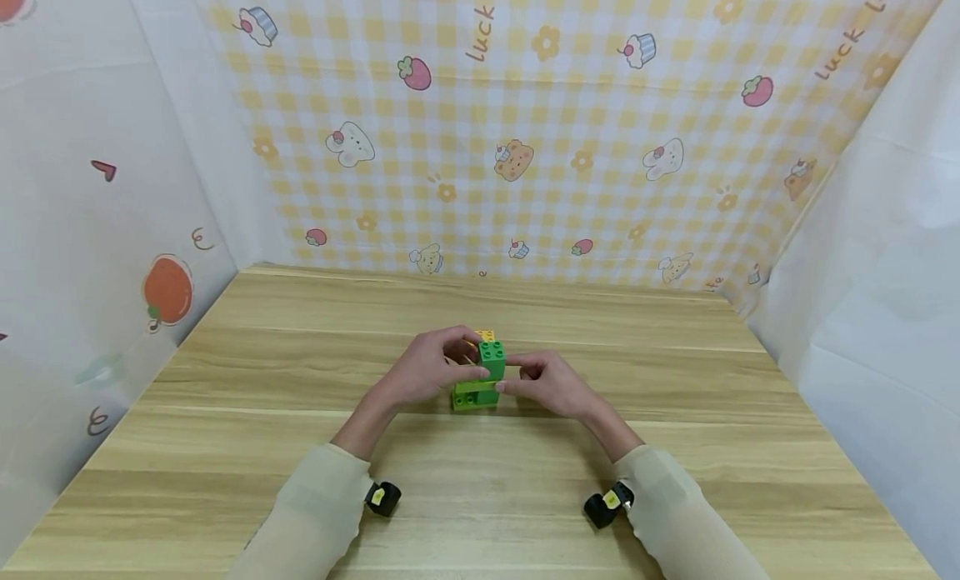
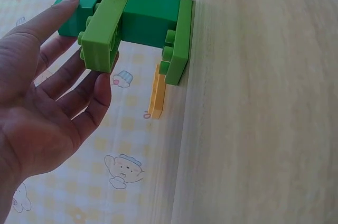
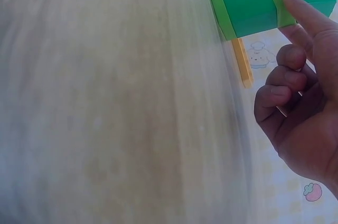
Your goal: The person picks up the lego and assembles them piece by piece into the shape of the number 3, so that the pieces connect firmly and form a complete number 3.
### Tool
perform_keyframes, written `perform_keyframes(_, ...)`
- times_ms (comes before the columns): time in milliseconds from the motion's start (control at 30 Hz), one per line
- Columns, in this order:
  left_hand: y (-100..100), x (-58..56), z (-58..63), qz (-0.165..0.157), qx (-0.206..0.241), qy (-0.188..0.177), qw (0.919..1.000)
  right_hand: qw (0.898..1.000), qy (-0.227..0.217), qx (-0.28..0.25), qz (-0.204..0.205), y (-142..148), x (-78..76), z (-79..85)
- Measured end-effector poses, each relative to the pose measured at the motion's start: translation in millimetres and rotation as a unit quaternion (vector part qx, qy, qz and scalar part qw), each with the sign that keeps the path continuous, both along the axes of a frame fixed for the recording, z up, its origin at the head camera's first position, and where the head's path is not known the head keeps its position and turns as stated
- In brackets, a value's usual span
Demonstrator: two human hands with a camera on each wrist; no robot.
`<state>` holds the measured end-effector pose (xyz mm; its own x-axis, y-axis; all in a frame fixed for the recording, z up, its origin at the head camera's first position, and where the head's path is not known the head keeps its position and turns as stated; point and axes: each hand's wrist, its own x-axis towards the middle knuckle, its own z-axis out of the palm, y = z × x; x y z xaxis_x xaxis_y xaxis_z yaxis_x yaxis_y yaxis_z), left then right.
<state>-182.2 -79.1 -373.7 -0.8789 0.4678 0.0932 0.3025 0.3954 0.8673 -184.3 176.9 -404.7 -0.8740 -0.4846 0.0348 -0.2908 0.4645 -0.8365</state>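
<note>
A small stack of toy building bricks stands upright on the wooden desk [image 1: 487, 488], near its middle, with a hand on either side. At the bottom a light green base brick [image 2: 180, 44] rests on the desk; on it sits a lower dark green brick [image 2: 150, 17], then a middle light green brick [image 2: 101, 28] and, topmost, an upper dark green brick [image 1: 491, 366] with four studs showing. Both light green pieces reach out to the left past the dark green ones, baring studs there. The left hand [image 1: 431, 367] has its grip closed on the upper dark green brick, thumb on the near face and fingers round the back, partly hidden. The right hand [image 1: 551, 387] pinches the middle light green brick from the right, its thumb laid against the near side and its forefinger passing behind, where the tip cannot be seen; the other fingers are curled in. Behind the stack a yellow brick [image 2: 157, 94] lies on the desk. Pale sleeves [image 1: 322, 497] cover both forearms, and a black device [image 1: 384, 499] shows beside each cuff. A yellow-checked cloth [image 1: 547, 105] printed with cupcakes, strawberries and animals hangs beyond the desk.
</note>
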Motion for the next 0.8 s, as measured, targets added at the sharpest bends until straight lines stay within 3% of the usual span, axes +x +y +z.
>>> perform_keyframes(333,1.8,0.0,-1.0,-0.002,-0.005,0.004,1.0,0.998,-0.037,-0.046,-0.038,2.5,0.5,9.5)
perform_keyframes(567,1.6,0.3,-1.5,-0.003,-0.002,-0.003,1.0,0.996,-0.037,-0.083,-0.027,-1.5,1.3,18.9)
perform_keyframes(800,1.9,1.9,-0.2,0.0,-0.013,-0.007,0.9999,0.996,-0.03,-0.08,-0.026,-2.7,2.1,23.2)
